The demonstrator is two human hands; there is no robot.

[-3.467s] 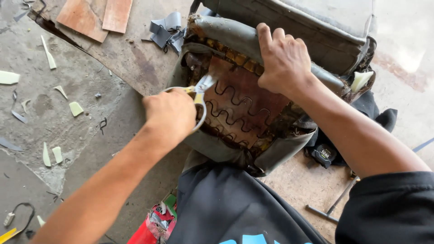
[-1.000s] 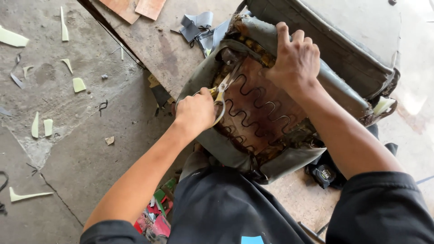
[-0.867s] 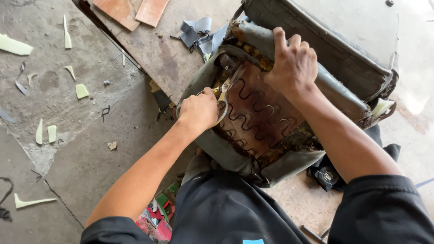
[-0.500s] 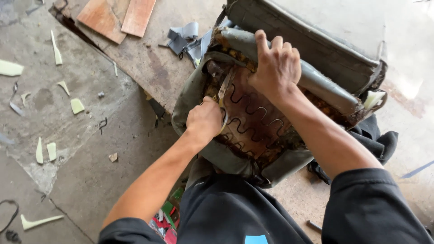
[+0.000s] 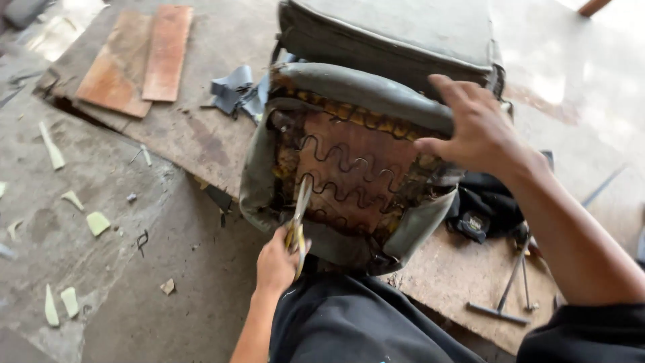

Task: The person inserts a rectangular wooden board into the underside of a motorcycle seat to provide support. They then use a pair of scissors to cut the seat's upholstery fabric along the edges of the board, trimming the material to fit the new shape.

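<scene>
1. Seat cushion (image 5: 349,181): grey-green cover; rust-brown underside crossed by dark zigzag springs;
2. Scissors (image 5: 297,215): yellow handles, pale metal blades;
3. Boards (image 5: 138,60): reddish-brown;
4. Foam scraps (image 5: 97,223): pale green;
5. Floor (image 5: 80,269): mottled grey.

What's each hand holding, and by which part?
Left hand holds scissors by the yellow handles, blades pointing up onto the seat springs. Right hand holds nothing clearly; it's at the seat cushion's upper right edge.
</scene>
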